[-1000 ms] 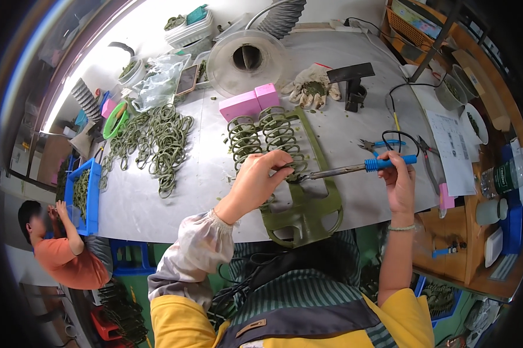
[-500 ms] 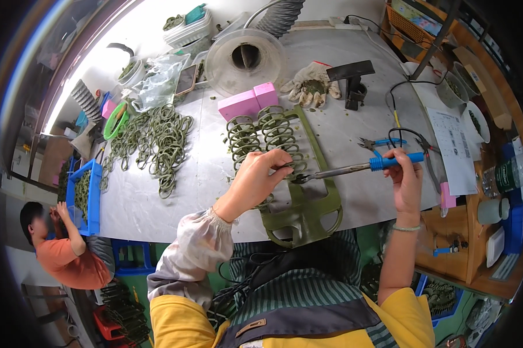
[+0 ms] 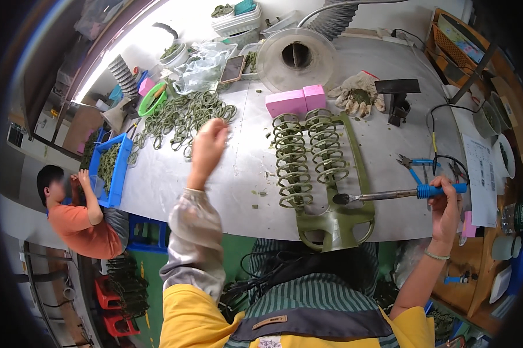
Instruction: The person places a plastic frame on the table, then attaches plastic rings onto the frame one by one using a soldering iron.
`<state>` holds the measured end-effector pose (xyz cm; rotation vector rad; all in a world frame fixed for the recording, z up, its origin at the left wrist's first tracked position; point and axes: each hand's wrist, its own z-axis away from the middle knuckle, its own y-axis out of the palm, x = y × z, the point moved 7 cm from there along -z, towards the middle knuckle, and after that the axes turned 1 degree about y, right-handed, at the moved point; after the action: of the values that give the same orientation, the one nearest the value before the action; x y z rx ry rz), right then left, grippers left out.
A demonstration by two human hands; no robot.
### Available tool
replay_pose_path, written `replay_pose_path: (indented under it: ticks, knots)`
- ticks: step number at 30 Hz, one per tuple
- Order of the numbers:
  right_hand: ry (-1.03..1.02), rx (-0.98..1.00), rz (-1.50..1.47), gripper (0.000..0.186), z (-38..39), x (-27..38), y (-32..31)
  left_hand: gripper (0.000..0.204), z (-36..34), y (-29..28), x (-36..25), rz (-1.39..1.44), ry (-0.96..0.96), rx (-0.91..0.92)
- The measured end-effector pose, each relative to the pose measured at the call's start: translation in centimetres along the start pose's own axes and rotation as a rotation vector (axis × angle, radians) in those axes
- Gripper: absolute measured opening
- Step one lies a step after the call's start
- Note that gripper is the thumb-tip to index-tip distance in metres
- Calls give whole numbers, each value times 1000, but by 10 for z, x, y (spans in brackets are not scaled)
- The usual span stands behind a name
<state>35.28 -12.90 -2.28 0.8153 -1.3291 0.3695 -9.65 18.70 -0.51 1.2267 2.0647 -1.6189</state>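
My right hand (image 3: 446, 209) is closed round the blue handle of a soldering iron (image 3: 383, 195), held nearly level. The iron's dark, wide tip is at the near panel of an olive-green frame (image 3: 331, 228); I cannot tell whether it touches. Two rows of green rings (image 3: 292, 162) stand stacked along the frame's bars. My left hand (image 3: 208, 149) is over the near right edge of a spread of loose green rings (image 3: 186, 119). Its fingers are bent but smeared by motion, and whether a ring is between them is hidden.
Beyond the frame lie pink blocks (image 3: 296, 101), a stained glove (image 3: 359, 95) and a black stand (image 3: 397, 95). Blue-handled pliers (image 3: 412, 168) and a cable lie near the iron. A clear round hood (image 3: 273, 61) stands behind. At far left a person in orange (image 3: 79, 223) works by a blue crate (image 3: 121, 168).
My left hand has left the rings on the frame and moved left to the loose rings. The iron's tip has shifted slightly toward me along the frame. The whole view has swung left.
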Motion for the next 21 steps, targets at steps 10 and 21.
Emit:
replay_pose_path:
  ticks: [10,21]
  knots:
    - [7,9,4,16,4,1,9,37,-1,-33,116,-522,-446,29]
    - [-12,-7,34,16,8,10,1,17,37,-6,-76,510,-9,258]
